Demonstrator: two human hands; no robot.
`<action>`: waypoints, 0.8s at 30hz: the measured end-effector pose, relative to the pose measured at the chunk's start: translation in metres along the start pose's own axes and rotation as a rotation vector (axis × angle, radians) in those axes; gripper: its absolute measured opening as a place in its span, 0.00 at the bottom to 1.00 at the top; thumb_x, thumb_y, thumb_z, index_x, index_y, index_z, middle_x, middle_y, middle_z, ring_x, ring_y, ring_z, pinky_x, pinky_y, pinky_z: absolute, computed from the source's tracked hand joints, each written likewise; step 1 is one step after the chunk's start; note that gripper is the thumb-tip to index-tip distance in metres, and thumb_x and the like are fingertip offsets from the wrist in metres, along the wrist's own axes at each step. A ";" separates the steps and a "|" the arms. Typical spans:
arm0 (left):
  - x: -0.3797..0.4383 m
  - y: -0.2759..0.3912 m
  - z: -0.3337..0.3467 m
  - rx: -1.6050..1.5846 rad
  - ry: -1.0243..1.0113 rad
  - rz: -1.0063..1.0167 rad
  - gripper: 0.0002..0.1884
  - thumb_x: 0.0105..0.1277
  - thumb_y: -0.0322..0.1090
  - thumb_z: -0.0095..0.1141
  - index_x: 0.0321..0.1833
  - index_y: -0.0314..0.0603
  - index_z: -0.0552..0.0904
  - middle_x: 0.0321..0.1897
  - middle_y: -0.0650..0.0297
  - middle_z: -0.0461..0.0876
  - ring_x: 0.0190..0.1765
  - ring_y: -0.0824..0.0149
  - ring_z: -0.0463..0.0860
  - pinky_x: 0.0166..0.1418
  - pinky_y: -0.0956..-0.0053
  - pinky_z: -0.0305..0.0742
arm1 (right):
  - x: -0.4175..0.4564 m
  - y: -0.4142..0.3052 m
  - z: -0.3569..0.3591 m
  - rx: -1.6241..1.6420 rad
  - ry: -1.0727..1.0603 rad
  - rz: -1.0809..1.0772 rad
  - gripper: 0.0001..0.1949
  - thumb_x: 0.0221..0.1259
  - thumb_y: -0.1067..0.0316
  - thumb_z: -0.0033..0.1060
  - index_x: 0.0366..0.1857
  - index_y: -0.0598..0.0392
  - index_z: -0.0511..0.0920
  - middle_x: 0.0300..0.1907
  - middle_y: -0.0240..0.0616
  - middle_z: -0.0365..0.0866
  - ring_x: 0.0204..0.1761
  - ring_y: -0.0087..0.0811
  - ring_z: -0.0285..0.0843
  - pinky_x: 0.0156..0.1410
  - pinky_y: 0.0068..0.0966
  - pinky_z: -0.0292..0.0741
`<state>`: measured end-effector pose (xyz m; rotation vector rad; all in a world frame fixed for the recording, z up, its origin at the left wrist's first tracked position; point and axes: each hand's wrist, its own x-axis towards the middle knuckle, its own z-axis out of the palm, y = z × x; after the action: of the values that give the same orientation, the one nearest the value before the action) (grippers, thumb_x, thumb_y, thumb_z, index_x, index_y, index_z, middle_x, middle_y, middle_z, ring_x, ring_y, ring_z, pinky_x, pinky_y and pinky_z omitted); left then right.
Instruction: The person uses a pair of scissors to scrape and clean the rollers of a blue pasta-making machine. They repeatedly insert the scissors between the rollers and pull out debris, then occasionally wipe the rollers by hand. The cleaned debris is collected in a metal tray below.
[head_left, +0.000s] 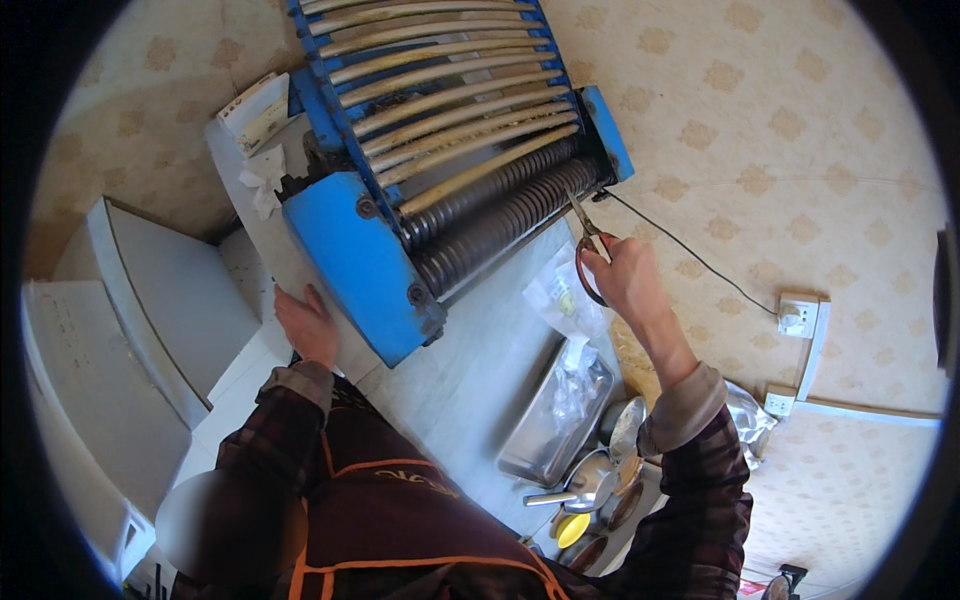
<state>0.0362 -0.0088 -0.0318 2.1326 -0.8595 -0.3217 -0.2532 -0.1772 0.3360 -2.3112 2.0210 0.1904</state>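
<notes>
A blue machine (352, 262) with dark grooved rollers (510, 217) and a rack of pale slats (457, 90) stands on the grey worktop (442, 397). My right hand (634, 281) grips a pair of scissors (589, 240) by its red and black handles. The blades point at the right end of the front roller; whether they touch it I cannot tell. My left hand (307, 326) lies at the worktop's left edge, beside the machine's blue side cover, with thumb and fingers apart and nothing in it.
Below the scissors lies a clear plastic bag (566, 292). A metal tray (559, 420) holds more plastic, near a saucepan (592, 480), several bowls and a yellow bowl (572, 529). A black cord (690, 251) runs to a wall socket (796, 315). White cabinets (105, 375) stand left.
</notes>
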 end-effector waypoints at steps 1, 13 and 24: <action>0.004 0.011 -0.009 -0.045 -0.036 -0.025 0.33 0.81 0.40 0.55 0.76 0.17 0.62 0.64 0.31 0.75 0.65 0.32 0.74 0.70 0.45 0.70 | 0.003 0.002 -0.004 -0.034 -0.027 0.002 0.18 0.64 0.56 0.72 0.41 0.66 0.88 0.33 0.68 0.84 0.39 0.65 0.86 0.47 0.50 0.82; -0.002 0.001 -0.002 -0.015 -0.034 -0.045 0.34 0.81 0.41 0.56 0.77 0.18 0.62 0.67 0.30 0.73 0.69 0.31 0.72 0.74 0.46 0.68 | 0.014 0.016 -0.020 -0.072 -0.054 -0.123 0.19 0.63 0.57 0.71 0.44 0.67 0.88 0.38 0.65 0.88 0.44 0.62 0.88 0.53 0.49 0.84; 0.003 0.006 -0.008 -0.034 -0.105 -0.091 0.27 0.79 0.38 0.57 0.71 0.22 0.67 0.62 0.35 0.76 0.65 0.35 0.76 0.69 0.48 0.71 | 0.022 0.012 -0.022 -0.288 -0.012 -0.266 0.16 0.61 0.60 0.72 0.43 0.63 0.88 0.40 0.57 0.89 0.42 0.54 0.90 0.51 0.43 0.86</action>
<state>0.0394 -0.0094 -0.0218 2.1429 -0.8116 -0.4961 -0.2613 -0.2034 0.3554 -2.7101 1.7551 0.5068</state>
